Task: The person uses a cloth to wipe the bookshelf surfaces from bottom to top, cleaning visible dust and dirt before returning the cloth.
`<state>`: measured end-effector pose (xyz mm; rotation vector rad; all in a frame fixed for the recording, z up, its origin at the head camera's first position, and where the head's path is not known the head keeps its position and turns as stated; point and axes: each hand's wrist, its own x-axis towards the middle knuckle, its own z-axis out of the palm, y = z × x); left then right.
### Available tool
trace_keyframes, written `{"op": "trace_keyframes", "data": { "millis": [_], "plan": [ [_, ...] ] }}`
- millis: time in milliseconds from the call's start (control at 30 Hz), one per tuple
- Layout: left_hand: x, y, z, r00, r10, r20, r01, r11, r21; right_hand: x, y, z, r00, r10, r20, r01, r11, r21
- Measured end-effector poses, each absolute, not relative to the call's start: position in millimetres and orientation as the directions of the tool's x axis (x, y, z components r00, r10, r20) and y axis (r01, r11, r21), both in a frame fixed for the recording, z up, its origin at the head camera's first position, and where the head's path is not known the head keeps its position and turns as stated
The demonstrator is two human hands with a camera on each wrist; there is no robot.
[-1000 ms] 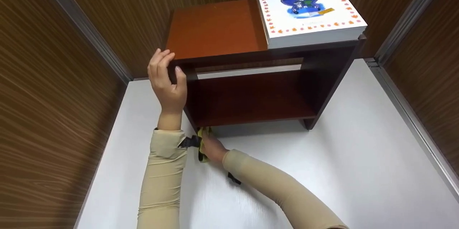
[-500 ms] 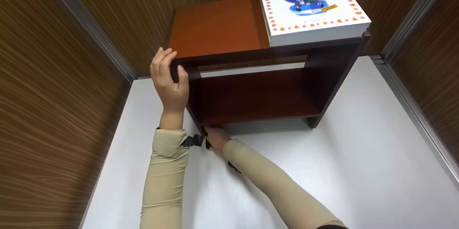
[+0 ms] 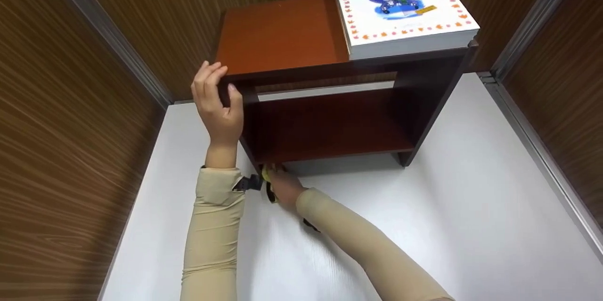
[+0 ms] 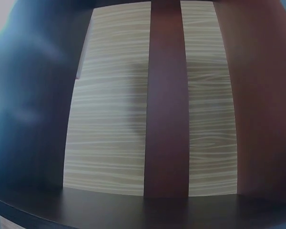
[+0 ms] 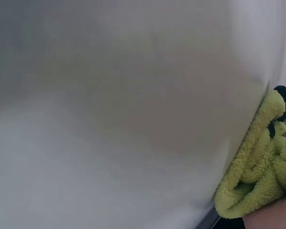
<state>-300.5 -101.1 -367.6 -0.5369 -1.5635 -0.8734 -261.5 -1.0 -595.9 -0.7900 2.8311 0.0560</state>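
Observation:
A dark reddish-brown wooden shelf unit [image 3: 330, 124] stands on the white surface. At its upper left corner, my left hand [image 3: 217, 105] grips the side panel, fingers over the outer edge and thumb on the front. Low down at the foot of the left panel, my right hand [image 3: 284, 185] holds a fluffy yellow-green cloth [image 3: 267, 173] with dark trim. In the right wrist view the bunched cloth [image 5: 257, 167] lies along the right side, with part of the hand [image 5: 271, 212] below it. The shelf hides some of the right fingertips. The left wrist view shows the shelf interior [image 4: 168, 105], without the hand.
A stack of white books [image 3: 407, 13], the top one with a butterfly picture, sits on the right of the shelf's top board. Wood-grain walls [image 3: 56, 126] with metal corner strips surround the white surface [image 3: 348, 244] at the left, back and right.
My right hand went forward under the lower shelf with the cloth, then came back slightly, so more cloth shows again. The left hand keeps its place on the corner.

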Motion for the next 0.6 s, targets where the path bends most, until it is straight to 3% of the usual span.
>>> {"op": "trace_keyframes", "data": {
  "millis": [100, 200, 300, 367, 467, 600],
  "plan": [
    [-298.6, -102.3, -365.5, -0.205, -0.123, 0.971, 0.758, 0.608, 0.237, -259.7, 2.9, -594.4, -0.853, -0.471, -0.226, -0.345, 0.832, -0.435],
    [-295.3, -103.7, -364.1, -0.236, -0.11, 0.966, 0.756, 0.604, 0.253, -257.4, 4.7, -592.4, -0.852, -0.445, -0.275, -0.245, 0.804, -0.541],
    [-289.5, -103.2, -362.5, -0.266, -0.096, 0.959, 0.752, 0.601, 0.269, -253.3, 5.1, -591.3, -0.85, -0.451, -0.271, -0.327, 0.856, -0.401],
    [-285.4, -101.2, -359.1, -0.282, -0.093, 0.955, 0.754, 0.594, 0.28, -251.7, 4.5, -590.2, -0.845, -0.473, -0.249, -0.421, 0.876, -0.235],
    [-277.4, -97.2, -352.9, -0.294, -0.092, 0.951, 0.755, 0.588, 0.291, -246.2, 3.6, -588.3, -0.856, -0.452, -0.253, -0.392, 0.884, -0.254],
    [-269.3, -93.0, -345.8, -0.29, -0.097, 0.952, 0.759, 0.582, 0.291, -236.7, 0.4, -585.7, -0.865, -0.451, -0.222, -0.428, 0.892, -0.142]
  ]
}}
